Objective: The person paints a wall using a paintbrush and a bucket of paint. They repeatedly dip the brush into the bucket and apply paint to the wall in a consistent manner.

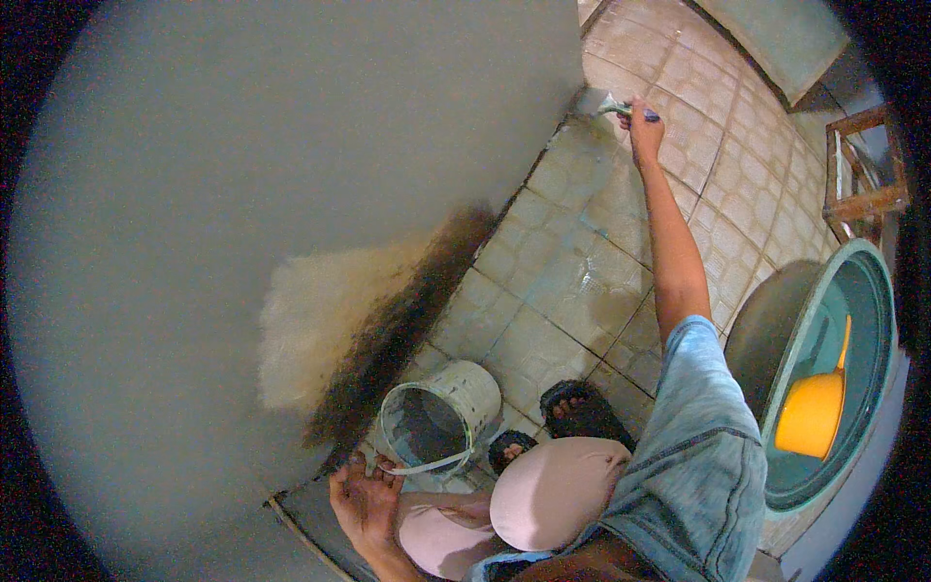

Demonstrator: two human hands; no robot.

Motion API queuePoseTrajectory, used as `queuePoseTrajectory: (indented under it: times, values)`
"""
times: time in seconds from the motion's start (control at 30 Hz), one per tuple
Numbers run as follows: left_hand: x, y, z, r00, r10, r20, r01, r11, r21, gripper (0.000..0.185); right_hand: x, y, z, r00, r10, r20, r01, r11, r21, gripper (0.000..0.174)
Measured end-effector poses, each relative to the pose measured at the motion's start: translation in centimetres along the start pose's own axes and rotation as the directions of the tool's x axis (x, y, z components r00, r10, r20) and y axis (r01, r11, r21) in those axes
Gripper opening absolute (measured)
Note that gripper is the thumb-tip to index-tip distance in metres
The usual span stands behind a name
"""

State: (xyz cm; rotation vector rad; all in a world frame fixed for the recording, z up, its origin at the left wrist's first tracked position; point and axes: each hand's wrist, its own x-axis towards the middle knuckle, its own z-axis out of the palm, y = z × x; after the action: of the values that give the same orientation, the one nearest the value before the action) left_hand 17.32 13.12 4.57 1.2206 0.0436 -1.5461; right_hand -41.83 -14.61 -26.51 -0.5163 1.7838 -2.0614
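Observation:
My right hand grips a paintbrush by its handle, arm stretched far forward. The bristles are beside the far lower corner of a grey wall, close to the floor; whether they touch it is unclear. My left hand is low in the view, palm turned up and fingers bent at the rim of a paint-smeared white bucket. Its fingertips meet the end of the pale bucket handle; a firm hold cannot be made out. Dark grey contents or residue show inside the bucket.
A cream patch and a dark stain mark the lower wall. On my right stands a green basin holding an orange dipper. A wooden frame is behind it. Wet-looking tiles cover the floor around my sandalled feet.

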Motion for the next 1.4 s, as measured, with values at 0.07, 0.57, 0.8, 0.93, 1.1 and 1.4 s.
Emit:
queuePoseTrajectory:
  times: [0.07,0.57,0.8,0.93,1.1,1.4]
  values:
    - [-0.2,-0.2,0.7,0.999,0.031,0.016,-0.032,0.999,0.037,0.033,0.2,-0.9,1.7,0.995,-0.096,0.023,0.098,0.988,-0.117,0.038]
    - [0.7,0.1,-0.2,0.999,-0.017,0.047,0.015,0.999,0.048,0.038,7.2,0.8,1.2,0.95,0.312,-0.014,-0.177,0.576,0.798,0.041]
    - [-1.0,-0.6,1.6,0.998,0.063,0.004,-0.064,0.996,0.056,0.026,3.2,1.2,1.3,0.961,0.162,-0.222,-0.145,0.985,0.091,0.043]
    - [-0.6,-0.6,1.5,1.0,0.023,0.004,-0.023,0.998,0.056,0.025,6.4,-0.8,2.3,0.99,-0.12,-0.078,0.102,0.974,-0.204,0.042]
    - [-0.5,-0.4,0.9,0.993,0.094,-0.07,-0.093,0.995,0.022,0.026,5.9,-7.7,3.6,0.978,-0.167,-0.123,0.171,0.985,0.02,0.043]
    - [-0.3,0.1,1.7,0.998,0.001,-0.063,0.001,0.999,0.033,0.035,1.3,-2.0,2.4,0.933,0.226,-0.278,-0.118,0.926,0.357,0.041]
